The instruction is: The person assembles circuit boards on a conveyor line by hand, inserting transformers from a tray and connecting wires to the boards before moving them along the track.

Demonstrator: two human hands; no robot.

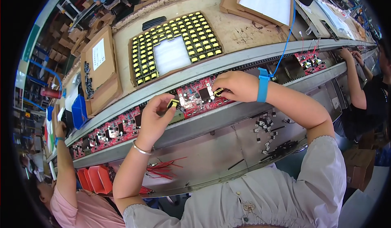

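Observation:
A red circuit board (198,94) lies on the conveyor rail in front of me, with a dark square part near its middle. My left hand (157,116), a silver bangle at its wrist, pinches a small yellow-and-black transformer (174,104) just off the board's left edge. On the board's right side, my right hand (236,86) holds another yellow-and-black transformer (219,91) at its surface. The fingers hide part of that one. A blue strap with a cord (263,87) circles my right wrist. Beyond the rail, a shallow cardboard tray (131,59) holds rows of similar transformers, with a white bare patch.
More red boards (112,132) sit along the conveyor to the left. An open carton (106,75) and a blue bin (79,111) stand at left. Below the rail, a metal shelf (211,150) bears red wires (163,169) and scattered black components (264,124). Co-workers flank me.

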